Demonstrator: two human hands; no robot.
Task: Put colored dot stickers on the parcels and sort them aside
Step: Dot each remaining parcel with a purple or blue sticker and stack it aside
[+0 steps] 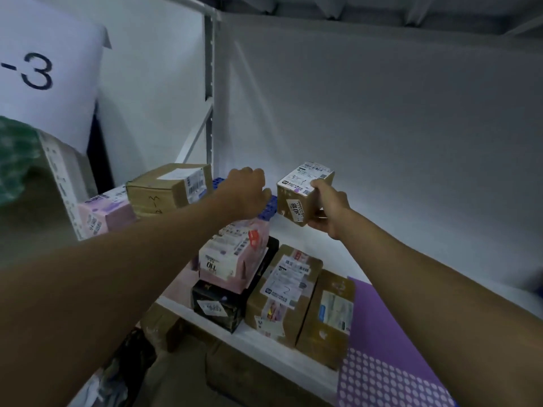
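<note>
My right hand (330, 211) grips a small brown cardboard parcel (296, 201) with a white label and a purple dot on top, held just above the white shelf (296, 365). My left hand (248, 192) is curled over a blue parcel (270, 208) behind a pink parcel (232, 255); whether it grips anything is hidden. A purple sticker sheet (388, 368) with rows of pale dots lies at the shelf's front right. Beside it lie two brown parcels (282, 292) (326, 315).
A black box (219, 306) sits under the pink parcel. A brown box (169, 186) and a lilac-pink box (102, 215) stand at the left. A white paper marked "-3" (38, 71) hangs at upper left. The shelf upright (209, 83) rises behind. More boxes (235, 374) lie below the shelf.
</note>
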